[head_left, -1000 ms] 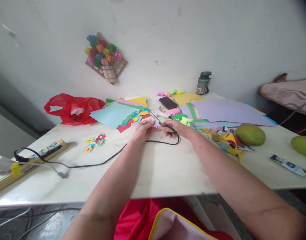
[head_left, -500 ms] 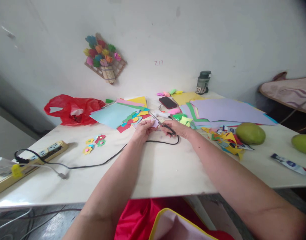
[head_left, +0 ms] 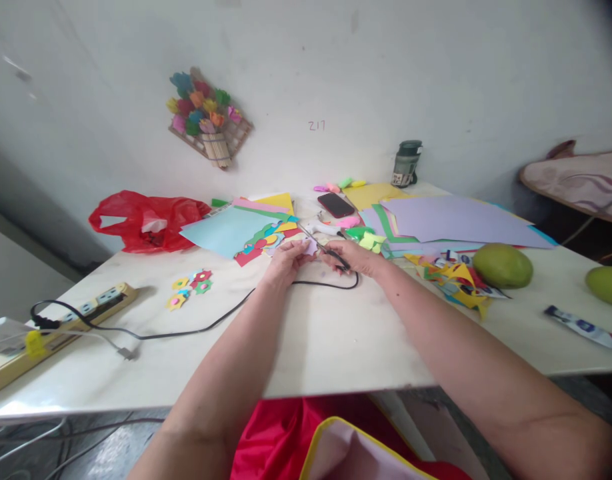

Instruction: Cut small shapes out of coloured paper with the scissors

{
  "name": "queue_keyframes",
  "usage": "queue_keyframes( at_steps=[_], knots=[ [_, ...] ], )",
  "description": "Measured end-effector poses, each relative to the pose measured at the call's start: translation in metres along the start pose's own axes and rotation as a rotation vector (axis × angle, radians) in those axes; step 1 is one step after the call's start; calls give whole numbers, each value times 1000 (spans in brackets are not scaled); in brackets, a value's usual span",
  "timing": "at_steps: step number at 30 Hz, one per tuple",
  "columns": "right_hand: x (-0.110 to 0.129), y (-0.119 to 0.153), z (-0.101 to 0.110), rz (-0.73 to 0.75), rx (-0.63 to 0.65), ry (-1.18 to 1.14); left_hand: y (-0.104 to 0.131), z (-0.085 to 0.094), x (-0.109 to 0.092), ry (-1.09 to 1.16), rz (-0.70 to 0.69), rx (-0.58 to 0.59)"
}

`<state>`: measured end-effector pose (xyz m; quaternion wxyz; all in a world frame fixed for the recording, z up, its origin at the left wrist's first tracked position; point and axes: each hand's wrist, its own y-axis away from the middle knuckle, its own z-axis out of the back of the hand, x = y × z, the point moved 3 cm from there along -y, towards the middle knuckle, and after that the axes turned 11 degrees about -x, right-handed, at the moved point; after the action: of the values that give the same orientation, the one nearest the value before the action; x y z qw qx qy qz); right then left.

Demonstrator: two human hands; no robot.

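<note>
Apparently a home craft corner, coloured paper sheets [head_left: 456,223], flower wall ornament [head_left: 199,107], green fruit [head_left: 503,265]

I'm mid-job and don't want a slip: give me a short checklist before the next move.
1. Scissors held in the right grip: ok.
2. Purple paper held in the left grip: ok.
3. Left grip safely apart from the blades: cannot tell; they are close together.
4. Black cord clear of the work area: not ok; it passes beneath the left forearm and loops near the right grip.
5. Flower cut-outs apart from both hands: ok.
</note>
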<state>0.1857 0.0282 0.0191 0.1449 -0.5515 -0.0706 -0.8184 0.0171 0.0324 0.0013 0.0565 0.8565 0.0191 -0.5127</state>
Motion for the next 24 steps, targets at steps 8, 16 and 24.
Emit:
queue_keyframes(
  at_steps=[8,16,24],
  knots=[
    [1,0,-1,-12,-8,11,-1,1,0,-14,-21,13],
    [0,1,-1,-13,-13,16,-2,2,1,11,-12,13],
    [4,4,1,16,12,4,0,1,-1,16,-20,31]
  ],
)
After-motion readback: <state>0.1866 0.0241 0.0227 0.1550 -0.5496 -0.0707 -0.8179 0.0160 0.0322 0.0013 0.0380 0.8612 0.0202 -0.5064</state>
